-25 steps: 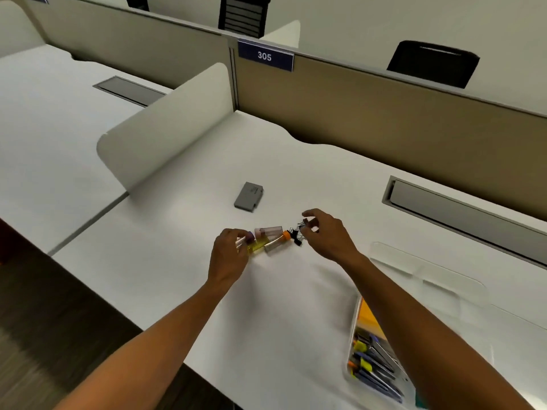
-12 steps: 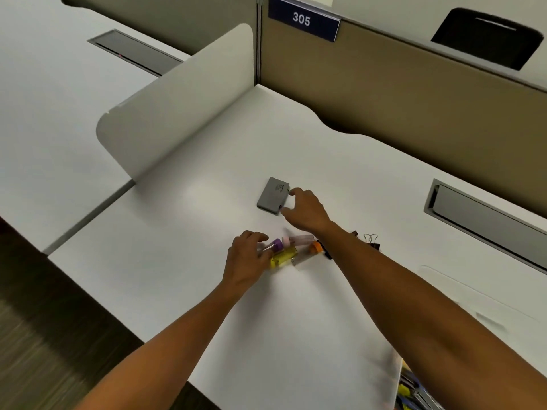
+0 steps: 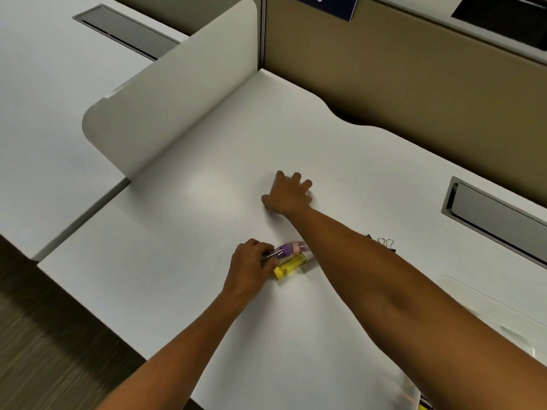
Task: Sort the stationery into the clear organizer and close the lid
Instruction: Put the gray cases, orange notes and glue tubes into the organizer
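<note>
Centrally, on the white surface [image 3: 183,261], the left hand [image 3: 251,269] grips small purple and yellow tubes [image 3: 288,260]; farther off, the right hand [image 3: 288,193] spreads fingers, its grip unclear

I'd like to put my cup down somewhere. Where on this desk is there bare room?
Free: the white desk between the curved side divider and the right hand, and the near strip below the left hand. Crowded: around the small tubes and binder clips.
</note>
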### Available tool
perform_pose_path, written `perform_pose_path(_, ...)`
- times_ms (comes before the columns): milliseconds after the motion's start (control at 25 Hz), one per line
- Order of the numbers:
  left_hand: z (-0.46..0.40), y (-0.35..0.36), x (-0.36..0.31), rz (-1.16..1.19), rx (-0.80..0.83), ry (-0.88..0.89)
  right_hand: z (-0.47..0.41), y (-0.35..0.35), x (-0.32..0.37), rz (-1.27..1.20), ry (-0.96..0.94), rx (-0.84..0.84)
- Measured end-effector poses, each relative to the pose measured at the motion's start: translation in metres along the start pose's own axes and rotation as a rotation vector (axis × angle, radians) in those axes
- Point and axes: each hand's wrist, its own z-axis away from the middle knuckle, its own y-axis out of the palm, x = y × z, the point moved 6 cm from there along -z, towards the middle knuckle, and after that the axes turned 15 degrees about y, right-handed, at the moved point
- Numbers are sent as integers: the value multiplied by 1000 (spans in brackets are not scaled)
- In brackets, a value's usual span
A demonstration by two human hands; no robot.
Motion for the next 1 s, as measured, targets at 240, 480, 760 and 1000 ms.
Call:
perform_pose_path(240,-2,0,3,7,6,-70,3,-2,-9,-170,-43,116)
perform_pose_path(480,-2,-3,-19,15,51,-17,30,-39,-69,-716,-70,166)
perform_pose_path(760,-3,-2,-76,73,27,109,103,-68,-178,-991,-48,153)
perform_pose_path(1000,9,30,-142,121,28,288,165,-51,-306,-1067,58,52)
